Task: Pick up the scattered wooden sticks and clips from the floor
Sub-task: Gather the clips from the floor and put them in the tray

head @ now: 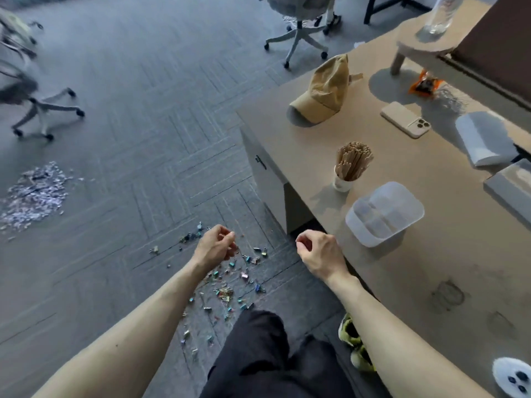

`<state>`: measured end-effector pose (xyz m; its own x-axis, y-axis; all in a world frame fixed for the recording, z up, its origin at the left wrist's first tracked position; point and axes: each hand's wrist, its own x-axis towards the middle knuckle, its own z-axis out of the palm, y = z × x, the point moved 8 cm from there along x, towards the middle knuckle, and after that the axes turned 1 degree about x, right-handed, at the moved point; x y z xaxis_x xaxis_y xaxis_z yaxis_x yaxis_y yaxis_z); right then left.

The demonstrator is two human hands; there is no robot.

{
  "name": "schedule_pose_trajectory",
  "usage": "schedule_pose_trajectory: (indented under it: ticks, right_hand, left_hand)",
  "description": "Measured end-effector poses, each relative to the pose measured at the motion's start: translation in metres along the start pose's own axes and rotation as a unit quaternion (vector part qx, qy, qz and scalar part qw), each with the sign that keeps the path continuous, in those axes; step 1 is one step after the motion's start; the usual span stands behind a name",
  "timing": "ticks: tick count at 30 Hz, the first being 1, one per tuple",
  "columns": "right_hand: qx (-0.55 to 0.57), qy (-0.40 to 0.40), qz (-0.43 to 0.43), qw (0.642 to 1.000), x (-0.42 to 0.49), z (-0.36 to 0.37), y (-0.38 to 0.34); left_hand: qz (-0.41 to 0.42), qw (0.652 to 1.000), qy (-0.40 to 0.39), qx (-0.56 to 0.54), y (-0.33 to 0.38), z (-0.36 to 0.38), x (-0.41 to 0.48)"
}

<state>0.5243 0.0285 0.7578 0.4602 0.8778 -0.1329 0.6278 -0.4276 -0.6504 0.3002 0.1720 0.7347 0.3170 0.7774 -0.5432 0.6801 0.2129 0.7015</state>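
Observation:
Several small coloured binder clips point(227, 282) lie scattered on the grey carpet in front of my legs. My left hand point(215, 247) hovers above them with loosely curled fingers and nothing visible in it. My right hand point(320, 254) hangs beside the desk corner, fingers also loosely curled, holding nothing I can see. On the desk a white cup point(343, 182) stands packed with wooden sticks point(355, 160). A clear plastic container point(385, 214) sits just in front of the cup.
The beige desk point(416, 282) also carries a tan cap point(324, 90), a phone point(405, 119), a book point(485, 139) and a snack packet point(425, 84). A pile of shredded paper point(34, 193) lies on the floor at left. Office chairs point(43, 110) point(301, 30) stand further back.

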Motion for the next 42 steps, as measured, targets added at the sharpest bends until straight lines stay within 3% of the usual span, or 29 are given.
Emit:
schedule_pose_trajectory:
  ticks: [12, 18, 27, 34, 42]
  right_hand:
    - [-0.027, -0.174, 0.002, 0.984, -0.029, 0.130, -0.068]
    - [-0.053, -0.190, 0.037, 0.980, -0.040, 0.218, -0.115]
    - [-0.063, -0.141, 0.207, 0.966, -0.124, 0.351, -0.153]
    - [0.000, -0.160, 0.283, 0.946, -0.203, 0.436, -0.165]
    - [0.031, -0.214, 0.316, 0.924, -0.217, 0.569, -0.105]
  left_hand:
    - [-0.041, 0.997, 0.062, -0.033, -0.130, -0.122, -0.058]
    - [-0.030, 0.999, 0.024, -0.005, -0.206, -0.201, -0.038]
    - [0.017, 0.985, -0.109, 0.132, -0.343, -0.307, 0.009]
    - [0.044, 0.941, -0.223, 0.252, -0.411, -0.281, 0.010]
    - [0.065, 0.892, -0.289, 0.341, -0.527, -0.207, 0.061]
